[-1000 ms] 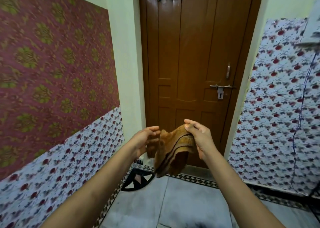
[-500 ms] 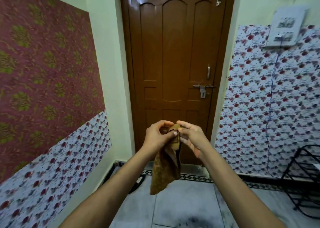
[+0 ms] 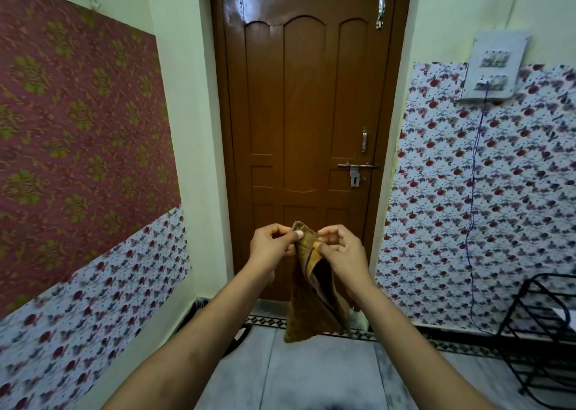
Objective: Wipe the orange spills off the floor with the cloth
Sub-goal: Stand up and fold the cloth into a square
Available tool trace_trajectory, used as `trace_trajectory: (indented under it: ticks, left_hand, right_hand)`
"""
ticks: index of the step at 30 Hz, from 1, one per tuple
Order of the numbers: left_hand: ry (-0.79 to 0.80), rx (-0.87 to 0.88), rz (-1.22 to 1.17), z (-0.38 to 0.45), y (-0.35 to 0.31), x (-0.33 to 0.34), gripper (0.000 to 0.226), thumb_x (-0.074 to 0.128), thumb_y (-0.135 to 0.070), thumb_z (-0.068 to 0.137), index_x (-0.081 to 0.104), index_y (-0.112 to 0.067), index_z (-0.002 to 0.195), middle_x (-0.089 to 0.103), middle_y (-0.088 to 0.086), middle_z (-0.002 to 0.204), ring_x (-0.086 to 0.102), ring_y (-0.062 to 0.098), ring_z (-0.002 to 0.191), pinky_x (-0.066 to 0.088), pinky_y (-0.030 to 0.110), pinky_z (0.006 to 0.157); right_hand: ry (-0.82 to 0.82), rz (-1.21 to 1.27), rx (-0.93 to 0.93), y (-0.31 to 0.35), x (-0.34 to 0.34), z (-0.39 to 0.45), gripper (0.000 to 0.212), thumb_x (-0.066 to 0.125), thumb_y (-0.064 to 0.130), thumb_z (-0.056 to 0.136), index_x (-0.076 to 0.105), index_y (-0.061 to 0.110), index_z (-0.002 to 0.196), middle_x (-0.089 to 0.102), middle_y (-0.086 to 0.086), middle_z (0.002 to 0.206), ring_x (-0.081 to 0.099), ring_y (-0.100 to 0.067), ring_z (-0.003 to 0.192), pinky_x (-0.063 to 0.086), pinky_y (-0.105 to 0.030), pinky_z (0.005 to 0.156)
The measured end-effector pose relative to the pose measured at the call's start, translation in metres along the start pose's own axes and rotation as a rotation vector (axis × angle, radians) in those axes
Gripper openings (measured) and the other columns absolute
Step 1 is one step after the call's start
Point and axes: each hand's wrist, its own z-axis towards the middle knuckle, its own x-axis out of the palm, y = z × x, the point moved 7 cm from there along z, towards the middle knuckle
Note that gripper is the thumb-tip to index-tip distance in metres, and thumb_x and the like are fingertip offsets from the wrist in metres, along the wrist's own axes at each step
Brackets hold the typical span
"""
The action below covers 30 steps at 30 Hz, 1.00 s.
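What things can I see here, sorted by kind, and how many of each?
Hands: 2, left hand and right hand
Cloth: 1, brown cloth
Door: 1, wooden door
Switchboard: 1
Black metal rack: 1
Total: 6

Two bare forearms enter from the bottom edge, no sleeves visible anywhere up to the frame border. No watch, bracelet or band on either wrist. Left hand [image 3: 270,245] bare, no rings seen, no glove; thumbnail short and plain, looks unpainted. Right hand [image 3: 340,250] also bare, no rings, no glove; nails mostly turned away, cannot tell more. Arms slim, smooth, no markings or tattoos visible on the sides facing the camera. Rest of the body and clothing out of view.
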Motion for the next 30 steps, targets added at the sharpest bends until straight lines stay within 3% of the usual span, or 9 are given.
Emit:
trace_trajectory:
  ticks: [3, 6, 10, 13, 15, 18, 23, 27, 30]
  left_hand:
    - [-0.052, -0.005, -0.018, -0.003, -0.004, 0.007, 0.007, 0.07, -0.014, 0.082, 0.065, -0.013, 0.077, 0.065, 0.003, 0.079, 0.062, 0.012, 0.073, 0.047, 0.016, 0.054]
    - [-0.062, 0.001, 0.0, -0.005, -0.009, 0.017, 0.007, 0.07, -0.014, 0.082, 0.066, -0.013, 0.076, 0.065, 0.002, 0.077, 0.061, 0.011, 0.071, 0.049, 0.019, 0.058]
    - [-0.028, -0.032, 0.007, -0.005, -0.006, 0.026, 0.007, 0.07, -0.017, 0.082, 0.066, -0.013, 0.079, 0.066, 0.004, 0.08, 0.062, 0.012, 0.073, 0.05, 0.024, 0.064]
    - [-0.051, -0.089, -0.014, -0.004, 0.002, 0.02, 0.011, 0.066, -0.02, 0.086, 0.064, -0.013, 0.078, 0.065, 0.005, 0.081, 0.061, 0.016, 0.076, 0.051, 0.027, 0.068]
    - [-0.128, -0.105, -0.021, 0.0, 0.003, 0.006, 0.015, 0.064, -0.021, 0.088, 0.063, -0.013, 0.075, 0.063, 0.004, 0.079, 0.06, 0.017, 0.079, 0.05, 0.03, 0.075]
    - [-0.23, -0.124, 0.017, 0.009, 0.002, -0.019, 0.022, 0.06, -0.022, 0.09, 0.058, -0.015, 0.07, 0.058, 0.003, 0.076, 0.055, 0.019, 0.08, 0.045, 0.036, 0.082]
    - [-0.324, -0.124, -0.009, 0.023, -0.004, -0.054, 0.021, 0.057, -0.023, 0.093, 0.054, -0.016, 0.073, 0.064, 0.014, 0.097, 0.062, 0.03, 0.098, 0.05, 0.045, 0.093]
    - [-0.313, -0.097, 0.046, 0.033, -0.007, -0.063, 0.014, 0.057, -0.011, 0.092, 0.052, -0.021, 0.083, 0.064, 0.018, 0.105, 0.065, 0.033, 0.095, 0.055, 0.046, 0.086]
    - [-0.304, -0.04, 0.13, 0.034, -0.011, -0.063, 0.03, 0.055, -0.003, 0.09, 0.047, -0.031, 0.087, 0.062, 0.019, 0.105, 0.066, 0.032, 0.092, 0.057, 0.048, 0.08]
  right_hand:
    - [0.0, -0.263, -0.111, 0.005, -0.005, -0.002, 0.007, 0.067, 0.02, 0.083, 0.064, 0.024, 0.088, 0.064, 0.007, 0.089, 0.061, -0.007, 0.08, 0.045, -0.01, 0.061]
    - [-0.016, -0.294, -0.119, 0.003, -0.012, -0.002, 0.007, 0.071, 0.029, 0.081, 0.064, 0.027, 0.08, 0.066, 0.008, 0.085, 0.062, -0.007, 0.078, 0.047, -0.019, 0.064]
    - [0.063, -0.07, 0.081, -0.01, -0.012, 0.001, 0.011, 0.068, 0.02, 0.084, 0.062, 0.019, 0.074, 0.065, 0.0, 0.074, 0.061, -0.012, 0.07, 0.046, -0.021, 0.057]
    - [0.012, 0.034, 0.186, -0.018, -0.027, 0.005, 0.011, 0.062, 0.014, 0.087, 0.063, 0.012, 0.076, 0.06, -0.001, 0.067, 0.056, -0.011, 0.06, 0.041, -0.015, 0.045]
    - [-0.051, 0.041, 0.202, -0.023, -0.041, 0.01, 0.015, 0.062, 0.017, 0.087, 0.062, 0.013, 0.072, 0.059, -0.002, 0.067, 0.057, -0.015, 0.066, 0.049, -0.022, 0.055]
    - [-0.12, -0.049, 0.229, -0.033, -0.06, 0.017, 0.016, 0.061, 0.021, 0.087, 0.061, 0.013, 0.074, 0.061, -0.004, 0.074, 0.059, -0.02, 0.074, 0.053, -0.038, 0.07]
    - [-0.25, -0.278, 0.229, -0.038, -0.09, 0.028, 0.02, 0.058, 0.028, 0.088, 0.064, 0.009, 0.086, 0.062, -0.006, 0.086, 0.049, -0.013, 0.07, 0.043, -0.029, 0.063]
    - [-0.273, -0.28, 0.223, -0.042, -0.099, 0.034, 0.014, 0.056, 0.023, 0.091, 0.056, 0.011, 0.084, 0.055, -0.005, 0.08, 0.048, -0.017, 0.07, 0.038, -0.03, 0.061]
    - [-0.284, -0.248, 0.2, -0.042, -0.096, 0.034, 0.012, 0.054, 0.02, 0.093, 0.053, 0.012, 0.085, 0.052, -0.002, 0.077, 0.048, -0.018, 0.072, 0.037, -0.03, 0.06]
